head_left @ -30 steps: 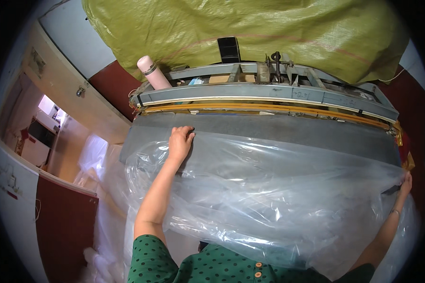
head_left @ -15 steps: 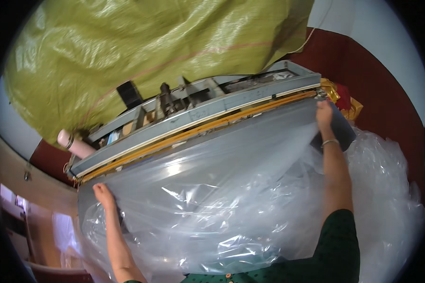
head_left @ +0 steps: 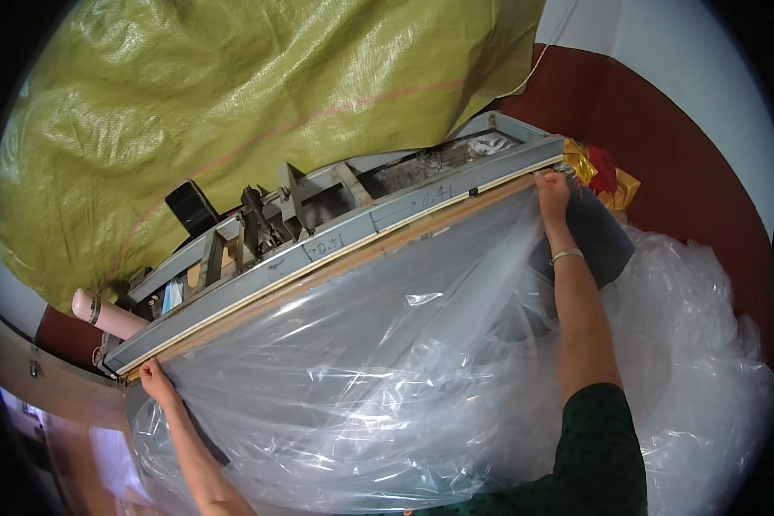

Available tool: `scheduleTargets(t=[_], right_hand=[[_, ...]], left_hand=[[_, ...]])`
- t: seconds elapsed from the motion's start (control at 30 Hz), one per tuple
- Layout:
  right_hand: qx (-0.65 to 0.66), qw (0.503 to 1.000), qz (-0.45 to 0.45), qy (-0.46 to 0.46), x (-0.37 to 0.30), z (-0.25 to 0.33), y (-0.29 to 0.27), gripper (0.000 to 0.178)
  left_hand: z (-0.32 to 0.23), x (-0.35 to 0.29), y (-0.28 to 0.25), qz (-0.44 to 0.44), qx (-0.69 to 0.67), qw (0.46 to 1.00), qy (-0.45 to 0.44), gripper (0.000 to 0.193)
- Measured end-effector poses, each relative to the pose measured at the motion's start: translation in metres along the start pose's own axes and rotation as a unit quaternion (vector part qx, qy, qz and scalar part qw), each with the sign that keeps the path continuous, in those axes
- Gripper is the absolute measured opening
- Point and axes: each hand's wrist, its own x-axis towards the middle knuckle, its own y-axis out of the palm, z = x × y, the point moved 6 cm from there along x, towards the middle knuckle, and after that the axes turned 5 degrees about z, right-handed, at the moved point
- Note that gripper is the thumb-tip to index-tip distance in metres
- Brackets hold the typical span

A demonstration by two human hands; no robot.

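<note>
A sheet of clear plastic film (head_left: pixel 353 370) is stretched between my two hands over a grey work surface. My left hand (head_left: pixel 156 383) pinches the film's near-left corner, close to the left end of a long grey metal frame (head_left: pixel 318 245). At the right end of the frame, my right hand (head_left: pixel 554 199) grips the other corner, fingers closed. The film's far edge lies along a tan-orange strip (head_left: pixel 387 239) on the frame's front. Below, the film hangs in shiny folds toward my body.
A pink bottle (head_left: pixel 112 316) and a black phone (head_left: pixel 192 208) rest at the frame's left and back. Metal parts sit in its compartments. A yellow woven sheet (head_left: pixel 258 95) hangs behind. Gold and red wrapping (head_left: pixel 600 172) and piled clear film (head_left: pixel 705 344) are at the right.
Both hands have moved closer to the frame, carrying the film with them. Its far edge now reaches the orange strip, which showed uncovered before. The view has shifted a little.
</note>
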Motion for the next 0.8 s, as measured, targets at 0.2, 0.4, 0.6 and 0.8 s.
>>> scheduleTargets(t=[0.2,0.4,0.6,0.8], right_hand=[[0.021,0.998,-0.053,0.013,0.010,-0.029,-0.011,0.016],[0.061,0.996,-0.050,0.029,0.023,-0.060,-0.017,0.014],[-0.054,0.994,-0.095,-0.009,-0.012,0.080,0.006,0.016],[0.122,0.895,0.307,-0.300,-0.169,0.334,0.095,0.016]], left_hand=[[-0.010,-0.011,-0.001,-0.060,-0.035,0.994,-0.087,0.012],[-0.008,-0.012,0.003,-0.070,-0.086,0.990,-0.087,0.009],[-0.050,-0.024,-0.017,0.130,0.004,0.989,-0.078,0.004],[-0.191,-0.086,-0.031,0.125,-0.024,0.992,0.028,0.006]])
